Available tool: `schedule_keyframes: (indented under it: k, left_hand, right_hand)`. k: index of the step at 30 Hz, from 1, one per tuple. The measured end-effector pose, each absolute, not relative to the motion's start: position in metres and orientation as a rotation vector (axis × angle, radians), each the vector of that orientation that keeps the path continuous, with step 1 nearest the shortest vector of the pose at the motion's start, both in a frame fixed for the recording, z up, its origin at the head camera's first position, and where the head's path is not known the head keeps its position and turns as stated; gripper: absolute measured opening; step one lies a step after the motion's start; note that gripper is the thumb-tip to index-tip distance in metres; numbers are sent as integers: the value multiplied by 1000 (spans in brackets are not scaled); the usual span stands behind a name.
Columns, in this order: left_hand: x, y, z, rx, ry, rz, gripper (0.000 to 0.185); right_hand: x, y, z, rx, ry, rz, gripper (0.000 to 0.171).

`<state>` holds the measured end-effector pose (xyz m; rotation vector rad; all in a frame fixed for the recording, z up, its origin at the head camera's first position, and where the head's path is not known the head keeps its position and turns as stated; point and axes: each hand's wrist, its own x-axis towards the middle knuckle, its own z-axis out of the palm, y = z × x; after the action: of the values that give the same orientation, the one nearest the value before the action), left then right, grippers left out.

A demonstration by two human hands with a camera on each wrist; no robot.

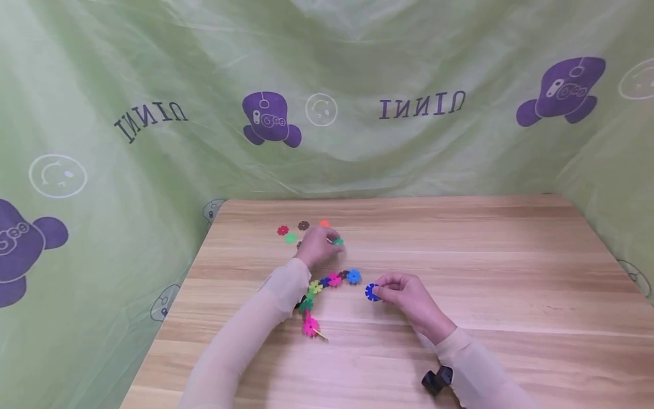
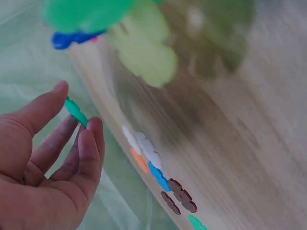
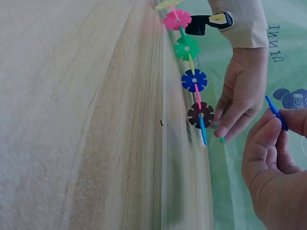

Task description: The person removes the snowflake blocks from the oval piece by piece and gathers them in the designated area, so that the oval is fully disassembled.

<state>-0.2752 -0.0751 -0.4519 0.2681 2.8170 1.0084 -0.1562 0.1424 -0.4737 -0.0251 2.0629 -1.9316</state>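
My left hand (image 1: 318, 245) pinches a green notched plastic disc (image 2: 76, 112) between thumb and fingers, just above the table. Lower and to the right, my right hand (image 1: 411, 301) holds a dark blue notched disc (image 1: 372, 292) by its edge; the right wrist view shows this blue disc (image 3: 276, 114) edge-on. Between the hands and the left sleeve curves a chain of interlocked flower-shaped discs, running from a pink disc (image 1: 310, 326) at the near end to a light blue disc (image 1: 353, 276) at the far end. The left forearm hides part of the loose pieces and chain surroundings.
Loose discs lie by the left hand: a red disc (image 1: 283, 230), a brown disc (image 1: 304, 225), a light green disc (image 1: 290, 238) and an orange disc (image 1: 324, 223), among others. A green printed curtain (image 1: 357, 159) hangs behind the wooden table (image 1: 511, 255).
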Motion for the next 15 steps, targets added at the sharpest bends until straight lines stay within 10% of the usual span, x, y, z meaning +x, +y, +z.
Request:
schedule_keyframes:
  k: [15]
  left_hand:
    - [-287,-74,-463,296,2919,770,37]
  right_hand:
    - [-156,145,-475,-81,2028,-1937,23]
